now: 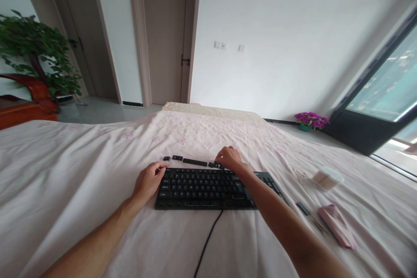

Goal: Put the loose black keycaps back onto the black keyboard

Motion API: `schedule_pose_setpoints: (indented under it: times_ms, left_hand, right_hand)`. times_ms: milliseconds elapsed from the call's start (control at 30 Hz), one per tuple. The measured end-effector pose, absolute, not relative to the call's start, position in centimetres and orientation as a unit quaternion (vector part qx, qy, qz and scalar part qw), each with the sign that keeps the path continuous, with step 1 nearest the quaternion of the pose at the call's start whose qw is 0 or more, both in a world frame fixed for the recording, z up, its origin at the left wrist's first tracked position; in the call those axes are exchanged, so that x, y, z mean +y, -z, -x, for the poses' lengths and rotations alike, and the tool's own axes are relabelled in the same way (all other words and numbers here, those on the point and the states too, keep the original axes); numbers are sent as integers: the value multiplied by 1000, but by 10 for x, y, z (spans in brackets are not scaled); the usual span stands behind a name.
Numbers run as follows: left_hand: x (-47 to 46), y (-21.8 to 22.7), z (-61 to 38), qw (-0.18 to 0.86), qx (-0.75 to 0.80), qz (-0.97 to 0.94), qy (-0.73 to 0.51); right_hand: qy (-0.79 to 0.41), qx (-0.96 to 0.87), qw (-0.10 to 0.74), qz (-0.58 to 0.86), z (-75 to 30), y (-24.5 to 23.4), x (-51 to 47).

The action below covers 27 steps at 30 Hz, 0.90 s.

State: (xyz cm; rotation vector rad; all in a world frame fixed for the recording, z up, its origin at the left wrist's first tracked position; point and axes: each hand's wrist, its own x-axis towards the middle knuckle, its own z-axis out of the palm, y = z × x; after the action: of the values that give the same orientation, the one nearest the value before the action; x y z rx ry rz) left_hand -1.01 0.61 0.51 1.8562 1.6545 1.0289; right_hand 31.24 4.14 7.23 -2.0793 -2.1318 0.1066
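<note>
A black keyboard [195,186] lies flat on the bedsheet, its cable [208,239] running toward me. Several keys along its near edge are off, leaving bare slots. Beyond its far edge sits a row of loose black keycaps [177,157], with a long space bar [194,162] among them. My left hand [151,180] rests at the keyboard's far left corner, its fingers stretched out and touching the edge. Reaching across the keyboard, my right hand [230,157] has its fingers pinched down at a small keycap [216,164] in the row; the fingertips are partly hidden.
To the right lie a clear tub of cotton swabs [327,178], a folded pink cloth [338,226] and a dark-handled thin tool [303,208]. The patterned sheet [130,139] is wrinkled. Past the bed stand a potted plant [35,47] and purple flowers [312,120].
</note>
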Motion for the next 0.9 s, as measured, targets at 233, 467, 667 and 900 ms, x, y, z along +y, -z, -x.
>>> schedule_pose_setpoints:
  times_ms: [233, 467, 667, 900]
  left_hand:
    - [5, -8, 9, 226, 602, -672, -367]
    - [5, -11, 8, 223, 602, -673, -368]
    - [6, -10, 9, 218, 601, -675, -368]
    - [5, -9, 9, 221, 596, -678, -369]
  right_hand:
    - [-30, -707, 65, 704, -307, -62, 61]
    - [9, -729, 32, 684, -301, -62, 60]
    - [47, -758, -18, 650, -297, -66, 62]
    - [100, -793, -65, 598, -285, -64, 59]
